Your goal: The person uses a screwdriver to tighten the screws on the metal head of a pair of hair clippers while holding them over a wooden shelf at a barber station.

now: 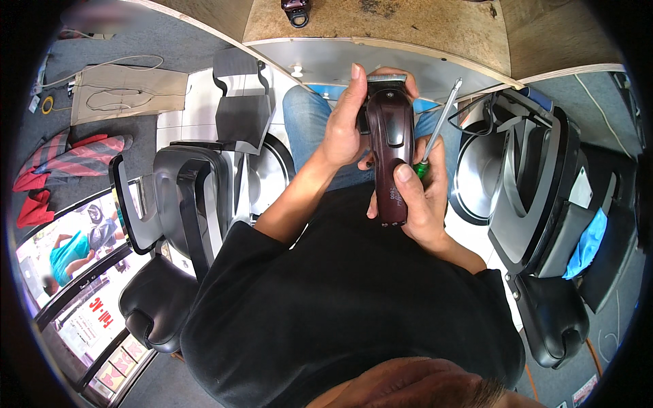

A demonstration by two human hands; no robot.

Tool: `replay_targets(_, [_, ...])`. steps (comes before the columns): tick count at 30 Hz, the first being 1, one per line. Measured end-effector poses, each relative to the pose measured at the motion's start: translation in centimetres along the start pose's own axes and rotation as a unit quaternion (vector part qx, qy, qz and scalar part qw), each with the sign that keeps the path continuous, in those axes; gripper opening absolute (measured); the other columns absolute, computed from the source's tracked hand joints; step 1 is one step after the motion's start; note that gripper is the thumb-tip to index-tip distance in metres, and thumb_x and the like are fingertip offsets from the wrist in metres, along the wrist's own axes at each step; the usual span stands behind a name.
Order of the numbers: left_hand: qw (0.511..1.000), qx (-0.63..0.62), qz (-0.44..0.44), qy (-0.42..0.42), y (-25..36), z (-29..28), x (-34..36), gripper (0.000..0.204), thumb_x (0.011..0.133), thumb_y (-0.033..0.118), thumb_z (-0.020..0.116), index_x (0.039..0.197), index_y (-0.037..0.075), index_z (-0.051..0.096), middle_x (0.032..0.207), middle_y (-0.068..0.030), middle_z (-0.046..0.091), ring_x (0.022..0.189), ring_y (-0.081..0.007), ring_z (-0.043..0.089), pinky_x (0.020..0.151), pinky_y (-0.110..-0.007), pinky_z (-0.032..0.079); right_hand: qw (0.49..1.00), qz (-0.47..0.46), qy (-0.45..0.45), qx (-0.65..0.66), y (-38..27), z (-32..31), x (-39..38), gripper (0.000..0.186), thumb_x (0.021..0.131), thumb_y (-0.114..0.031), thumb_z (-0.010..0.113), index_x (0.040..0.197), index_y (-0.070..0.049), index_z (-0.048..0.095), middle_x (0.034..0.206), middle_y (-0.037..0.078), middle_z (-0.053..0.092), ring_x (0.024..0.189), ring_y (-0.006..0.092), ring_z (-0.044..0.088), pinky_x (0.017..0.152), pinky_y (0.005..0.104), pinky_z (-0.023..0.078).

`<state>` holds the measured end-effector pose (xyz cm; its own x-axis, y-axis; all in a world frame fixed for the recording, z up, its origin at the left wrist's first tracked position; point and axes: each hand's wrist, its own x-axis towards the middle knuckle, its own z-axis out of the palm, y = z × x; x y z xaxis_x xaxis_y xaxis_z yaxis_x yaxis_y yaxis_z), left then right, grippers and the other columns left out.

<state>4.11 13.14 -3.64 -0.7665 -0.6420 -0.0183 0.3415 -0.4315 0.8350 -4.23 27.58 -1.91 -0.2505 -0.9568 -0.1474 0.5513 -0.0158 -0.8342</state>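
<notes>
The person in the black shirt [360,285] holds a maroon hair clipper [390,156] upright over the lap, its toothed blade [386,78] toward the wooden counter [435,24]. The left hand [343,132] grasps it near the blade end, thumb up along the side, the other fingers partly hidden behind. The right hand [430,207] is closed around the lower body, thumb laid across the front, and it has a second thing in its grip too — a green-handled screwdriver [441,126], shaft slanting up and away to the right, its tip clear of the clipper. I see a barber chair on either side, the left one [194,177] and the right one [534,197], a blue cloth [586,246] hanging on the latter. Over at the left lies a red-and-grey checked cloth [75,160].
</notes>
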Motion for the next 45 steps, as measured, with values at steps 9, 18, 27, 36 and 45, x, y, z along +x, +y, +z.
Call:
replay_targets(9, [1.000,-0.001,-0.007,-0.014,-0.2,-0.5,0.2,0.079,0.109,0.065,0.019,0.115,-0.001,0.060,0.088,-0.0064,0.057,0.084,-0.0173,0.058,0.098,-0.042,0.050,1.000,-0.005,-0.018,0.002,-0.2,0.1,0.3,0.033,0.105,-0.021,0.061,0.109,-0.009,0.030,0.111,0.034,0.060,0.086,0.0326,0.072,0.048,0.0359,0.063])
replay_targets(18, [1.000,-0.014,0.009,0.001,-0.1,0.2,-0.1,0.076,0.110,0.065,0.018,0.123,0.001,0.058,0.091,-0.0101,0.061,0.081,-0.0171,0.062,0.082,-0.036,0.052,0.999,-0.001,0.017,0.043,-0.2,0.4,0.3,0.038,0.101,-0.020,0.069,0.104,-0.010,0.032,0.087,0.013,0.060,0.055,0.0187,0.068,0.047,0.0281,0.058])
replay_targets(27, [0.999,-0.039,0.006,-0.007,-0.2,0.1,0.0,0.075,0.111,0.063,0.019,0.125,-0.001,0.058,0.095,-0.0120,0.062,0.090,-0.0220,0.065,0.096,-0.041,0.056,0.999,0.003,0.030,0.043,-0.3,0.4,0.1,0.041,0.100,-0.024,0.071,0.104,-0.010,0.033,0.086,0.012,0.060,0.054,0.0189,0.068,0.045,0.0285,0.058])
replay_targets(36, [0.992,0.090,0.004,0.093,0.8,1.4,-0.8,0.059,0.113,0.052,0.035,0.137,0.001,0.053,0.103,-0.0121,0.066,0.090,-0.0227,0.069,0.082,-0.038,0.059,0.844,-0.202,0.100,-0.486,0.1,-0.9,1.1,0.035,0.096,-0.020,0.078,0.103,-0.006,0.047,0.091,0.014,0.069,0.072,0.0241,0.072,0.062,0.0375,0.055])
replay_targets(45, [0.993,-0.067,-0.039,0.092,-0.8,-2.3,-0.6,0.041,0.108,0.040,0.056,0.127,0.004,0.056,0.090,-0.0066,0.056,0.063,-0.0164,0.058,0.061,-0.034,0.054,0.871,-0.089,-0.005,-0.483,-2.2,-4.9,0.8,0.019,0.104,-0.018,0.064,0.111,-0.002,0.057,0.087,0.020,0.070,0.076,0.0411,0.072,0.064,0.0436,0.054])
